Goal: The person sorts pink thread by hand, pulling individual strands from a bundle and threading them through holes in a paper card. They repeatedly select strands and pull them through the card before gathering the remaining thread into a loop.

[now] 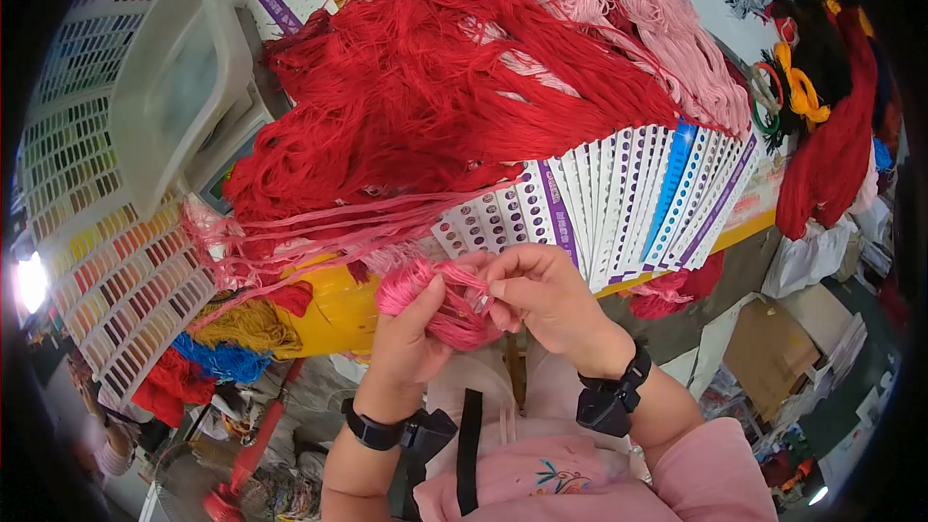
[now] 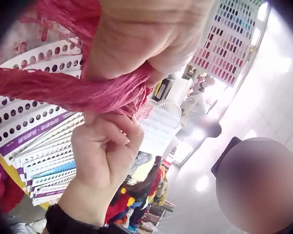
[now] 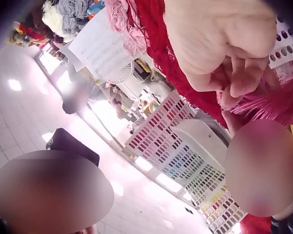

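Note:
In the head view my left hand [image 1: 411, 333] grips a hank of bright pink thread [image 1: 456, 326] just in front of the table edge, its thumb lying along the near side. My right hand [image 1: 551, 295] pinches strands at the hank's right end between thumb and fingers. Seen from the left wrist, the pink thread [image 2: 63, 90] runs as a thick bundle beneath the left hand [image 2: 141, 36], with the right hand [image 2: 105, 153] close against its end. From the right wrist, the curled right-hand fingers [image 3: 249, 78] meet the pink strands [image 3: 276, 105].
A large heap of red thread [image 1: 416, 77] covers the table, with pale pink skeins [image 1: 667, 19] behind it. Fanned shade cards [image 1: 628, 203] lie at the right front. A pale plastic tray [image 1: 174, 68] stands at left beside a colour chart [image 1: 82, 261]. Loose pink strands [image 1: 338, 222] cross the front.

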`<state>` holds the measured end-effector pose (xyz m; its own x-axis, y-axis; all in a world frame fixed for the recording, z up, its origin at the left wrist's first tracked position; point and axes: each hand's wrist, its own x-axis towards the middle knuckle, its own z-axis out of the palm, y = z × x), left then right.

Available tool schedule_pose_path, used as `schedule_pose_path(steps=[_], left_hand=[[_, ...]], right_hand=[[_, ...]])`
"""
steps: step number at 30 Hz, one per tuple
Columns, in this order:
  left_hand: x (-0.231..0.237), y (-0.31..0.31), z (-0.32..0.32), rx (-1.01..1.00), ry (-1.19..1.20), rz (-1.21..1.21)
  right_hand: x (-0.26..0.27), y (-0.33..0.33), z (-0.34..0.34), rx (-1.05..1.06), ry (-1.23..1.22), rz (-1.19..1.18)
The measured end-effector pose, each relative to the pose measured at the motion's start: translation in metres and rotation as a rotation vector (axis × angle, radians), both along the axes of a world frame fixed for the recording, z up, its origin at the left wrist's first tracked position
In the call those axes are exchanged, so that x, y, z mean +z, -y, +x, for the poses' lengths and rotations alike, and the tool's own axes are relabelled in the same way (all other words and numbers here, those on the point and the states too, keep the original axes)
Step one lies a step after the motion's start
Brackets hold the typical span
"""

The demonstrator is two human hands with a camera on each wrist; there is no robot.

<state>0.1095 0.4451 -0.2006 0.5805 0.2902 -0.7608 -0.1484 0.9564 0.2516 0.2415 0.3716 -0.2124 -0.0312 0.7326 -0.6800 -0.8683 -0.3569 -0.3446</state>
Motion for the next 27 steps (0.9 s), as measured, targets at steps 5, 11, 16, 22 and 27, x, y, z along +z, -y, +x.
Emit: schedule_pose_path(steps=[5, 11, 16, 22, 27], left_hand=[[-0.003, 0.001, -0.003, -0.015, 0.169, 0.011], [0.002, 0.005, 0.005, -0.067, -0.01, 0.175], [-0.002, 0.004, 0.002, -0.057, 0.023, 0.126], [-0.004, 0.006, 0.003, -0.006, -0.074, 0.095], [-0.003, 0.004, 0.003, 0.013, -0.026, 0.058]], right_hand=[[0.008, -0.004, 0.003, 0.012, -0.045, -0.043], [0.007, -0.005, 0.0, 0.144, 0.046, -0.077], [-0.002, 0.003, -0.005, 0.041, 0.039, -0.041], [-0.002, 0.002, -0.002, -0.033, -0.048, -0.052], [-0.004, 0.003, -0.001, -0.029, -0.088, -0.044]])
